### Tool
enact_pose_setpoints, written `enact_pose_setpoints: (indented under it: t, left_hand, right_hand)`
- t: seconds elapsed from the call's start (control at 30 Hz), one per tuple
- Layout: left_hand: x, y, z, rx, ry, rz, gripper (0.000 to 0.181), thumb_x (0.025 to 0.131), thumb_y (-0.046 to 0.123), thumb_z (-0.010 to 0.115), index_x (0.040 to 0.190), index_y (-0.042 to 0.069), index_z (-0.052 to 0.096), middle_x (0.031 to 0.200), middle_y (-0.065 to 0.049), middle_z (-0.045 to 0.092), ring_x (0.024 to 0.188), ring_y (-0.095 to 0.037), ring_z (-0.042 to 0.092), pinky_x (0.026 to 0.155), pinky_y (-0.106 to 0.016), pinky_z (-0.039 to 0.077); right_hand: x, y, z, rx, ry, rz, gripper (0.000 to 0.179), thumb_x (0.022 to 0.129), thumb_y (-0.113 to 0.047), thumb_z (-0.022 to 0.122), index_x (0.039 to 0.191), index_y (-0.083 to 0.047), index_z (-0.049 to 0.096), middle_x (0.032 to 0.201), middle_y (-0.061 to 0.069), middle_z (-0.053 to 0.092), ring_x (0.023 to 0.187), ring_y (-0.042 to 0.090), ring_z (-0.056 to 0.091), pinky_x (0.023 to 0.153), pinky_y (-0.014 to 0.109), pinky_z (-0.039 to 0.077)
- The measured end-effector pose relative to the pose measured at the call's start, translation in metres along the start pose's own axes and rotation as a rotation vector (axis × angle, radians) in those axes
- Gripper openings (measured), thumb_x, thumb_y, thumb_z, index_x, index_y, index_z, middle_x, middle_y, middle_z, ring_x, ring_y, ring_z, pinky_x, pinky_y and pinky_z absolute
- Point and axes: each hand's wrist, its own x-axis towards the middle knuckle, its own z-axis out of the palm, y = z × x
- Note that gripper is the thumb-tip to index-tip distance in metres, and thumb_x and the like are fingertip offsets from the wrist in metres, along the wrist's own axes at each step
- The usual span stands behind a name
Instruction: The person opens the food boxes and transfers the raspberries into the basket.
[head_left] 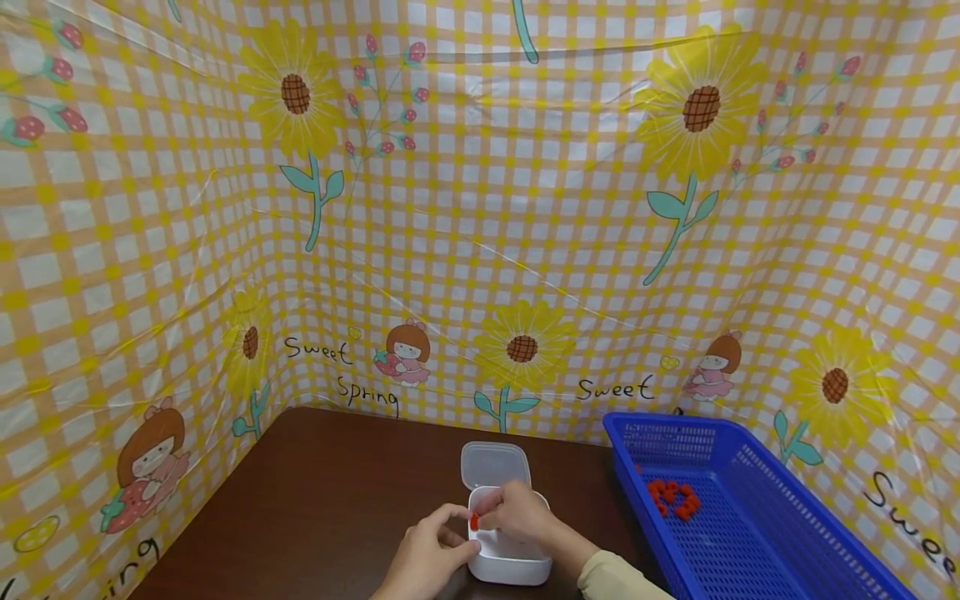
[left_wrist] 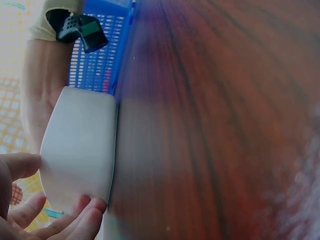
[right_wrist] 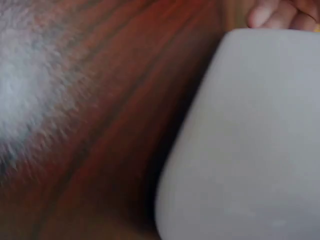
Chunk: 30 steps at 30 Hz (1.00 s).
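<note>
A small white box point(head_left: 510, 572) stands on the table with its hinged, translucent lid point(head_left: 495, 465) tipped back. My left hand point(head_left: 431, 554) holds the box at its left side, thumb near the front corner; in the left wrist view, its fingers point(left_wrist: 90, 220) touch the box's end wall. From the right, my right hand point(head_left: 521, 512) reaches into the box with bent fingers. It pinches a small red piece point(head_left: 474, 522) at the inner left wall; the piece's shape is mostly hidden. The right wrist view shows mainly the box's outer wall point(right_wrist: 250, 135).
A blue perforated basket point(head_left: 750, 542) stands at the right, with several small red pieces point(head_left: 663, 493) inside near its left wall. Dark brown wooden table point(head_left: 330, 492) extends left of the box. A checked, flowered sheet point(head_left: 480, 208) hangs behind and at both sides.
</note>
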Motion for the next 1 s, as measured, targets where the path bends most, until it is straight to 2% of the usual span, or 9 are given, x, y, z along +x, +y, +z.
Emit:
enact_pose_setpoints:
  t: [0.17, 0.47, 0.73, 1.0]
  left_hand:
    - [-0.0003, 0.0007, -0.0003, 0.012, 0.010, 0.014, 0.038, 0.084, 0.028, 0.079, 0.118, 0.017, 0.067, 0.075, 0.006, 0.069, 0.070, -0.008, 0.062, 0.061, -0.029, 0.046]
    - [-0.0007, 0.0005, 0.0000, 0.009, 0.001, 0.005, 0.038, 0.084, 0.028, 0.079, 0.118, 0.018, 0.067, 0.075, 0.006, 0.069, 0.070, -0.009, 0.062, 0.061, -0.030, 0.046]
    - [-0.0008, -0.0002, 0.0004, 0.020, 0.008, -0.002, 0.038, 0.084, 0.031, 0.079, 0.118, 0.019, 0.067, 0.075, 0.006, 0.069, 0.070, -0.009, 0.062, 0.061, -0.030, 0.046]
    - [0.0010, -0.0017, 0.0011, 0.013, 0.002, -0.008, 0.037, 0.084, 0.030, 0.079, 0.117, 0.019, 0.067, 0.073, 0.007, 0.069, 0.069, -0.009, 0.062, 0.060, -0.030, 0.045]
  right_hand:
    - [0.0003, 0.0020, 0.0047, -0.023, 0.023, -0.039, 0.009, 0.077, -0.007, 0.079, 0.085, -0.004, 0.080, 0.082, 0.006, 0.077, 0.068, 0.007, 0.053, 0.056, 0.023, 0.040]
    - [0.0004, 0.0015, 0.0087, -0.081, 0.049, -0.033, 0.006, 0.077, -0.009, 0.081, 0.078, -0.004, 0.079, 0.076, 0.001, 0.075, 0.069, 0.006, 0.054, 0.058, 0.022, 0.041]
    - [0.0025, 0.0033, 0.0096, -0.048, 0.041, -0.017, 0.005, 0.077, -0.001, 0.078, 0.080, -0.004, 0.079, 0.078, 0.004, 0.076, 0.072, 0.008, 0.055, 0.060, 0.023, 0.041]
    - [0.0009, 0.0032, 0.0098, -0.032, 0.050, -0.027, 0.003, 0.076, 0.000, 0.078, 0.075, -0.002, 0.077, 0.074, 0.004, 0.074, 0.068, 0.008, 0.052, 0.057, 0.022, 0.038]
